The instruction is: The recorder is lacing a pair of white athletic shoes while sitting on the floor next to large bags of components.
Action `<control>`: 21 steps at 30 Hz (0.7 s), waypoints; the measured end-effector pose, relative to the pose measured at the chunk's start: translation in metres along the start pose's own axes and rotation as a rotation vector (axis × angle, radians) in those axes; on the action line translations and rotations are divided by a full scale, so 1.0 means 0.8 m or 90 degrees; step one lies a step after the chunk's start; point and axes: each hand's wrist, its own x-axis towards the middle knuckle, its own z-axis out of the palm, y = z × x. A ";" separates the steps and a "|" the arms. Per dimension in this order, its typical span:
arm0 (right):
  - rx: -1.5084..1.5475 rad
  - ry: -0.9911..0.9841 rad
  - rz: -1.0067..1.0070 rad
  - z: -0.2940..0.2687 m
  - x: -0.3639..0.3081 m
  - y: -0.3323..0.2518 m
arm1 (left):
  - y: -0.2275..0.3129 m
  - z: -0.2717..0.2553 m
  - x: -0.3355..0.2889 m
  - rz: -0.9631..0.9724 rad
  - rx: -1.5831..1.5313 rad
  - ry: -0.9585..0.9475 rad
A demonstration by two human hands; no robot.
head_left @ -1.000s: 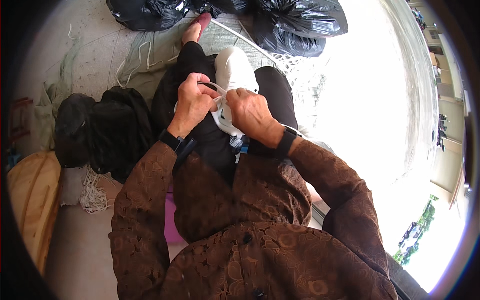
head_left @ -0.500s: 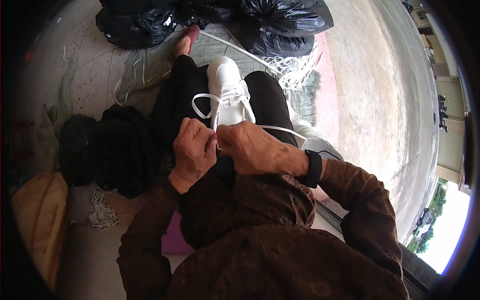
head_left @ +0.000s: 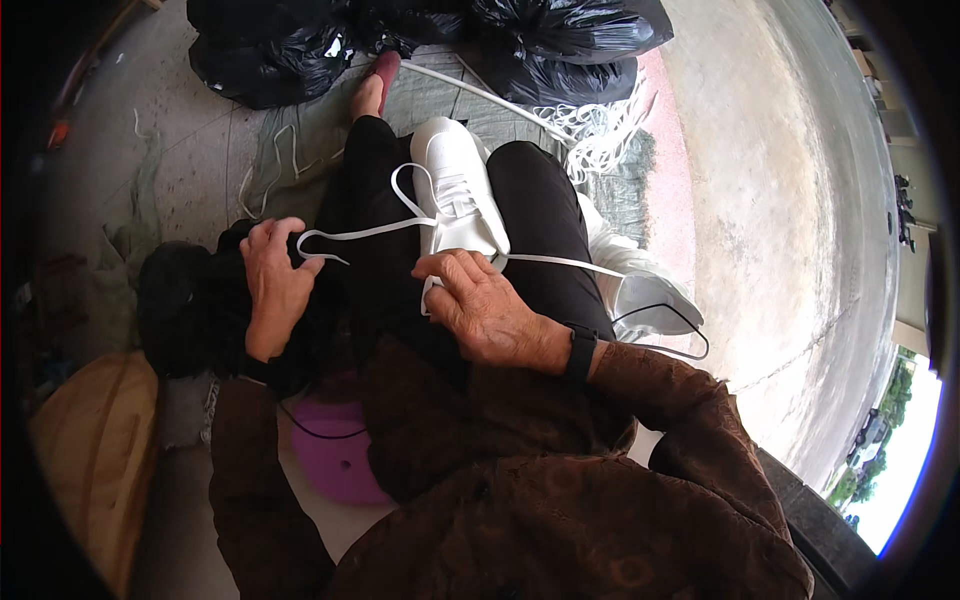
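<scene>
A white sneaker [head_left: 455,165] rests between my thighs, toe pointing away from me. My right hand [head_left: 490,310] has its fingers curled over the heel end and grips it there; part of the heel is hidden. From the sneaker's left side a white shoelace [head_left: 375,233] runs out and bends back near my left hand [head_left: 275,290]. That hand is raised at the left with thumb and fingers apart, the lace's bend at the gap between them. Another stretch of lace [head_left: 565,261] crosses my right thigh.
Black plastic bags [head_left: 560,45] stand at the far side. A heap of white laces [head_left: 610,140] lies near them on a green sheet. White-grey items [head_left: 650,295] sit beside my right leg. A wooden board [head_left: 95,450] and a purple seat [head_left: 335,465] are at the lower left.
My left hand has moved away to the left from beside my right hand, and its fingers have opened. The lace now stretches leftward from the sneaker. My right hand stays at the heel.
</scene>
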 end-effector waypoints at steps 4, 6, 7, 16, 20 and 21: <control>0.133 0.112 0.012 0.008 0.004 0.012 | 0.111 0.026 0.041 0.365 -0.224 -0.025; 0.490 0.109 0.293 0.010 0.003 0.024 | 0.105 0.057 0.041 0.375 -0.210 -0.042; 0.475 0.167 0.331 0.009 0.006 0.026 | 0.097 0.068 0.039 0.387 -0.198 -0.058; 0.439 0.557 0.564 -0.182 -0.152 0.193 | 0.116 0.065 -0.016 0.267 -0.209 -0.015; 0.206 0.280 0.765 -0.150 -0.137 0.180 | 0.125 0.068 -0.026 0.228 -0.230 -0.024; 0.180 0.208 0.648 -0.102 -0.118 0.165 | 0.130 0.062 -0.021 0.225 -0.254 -0.032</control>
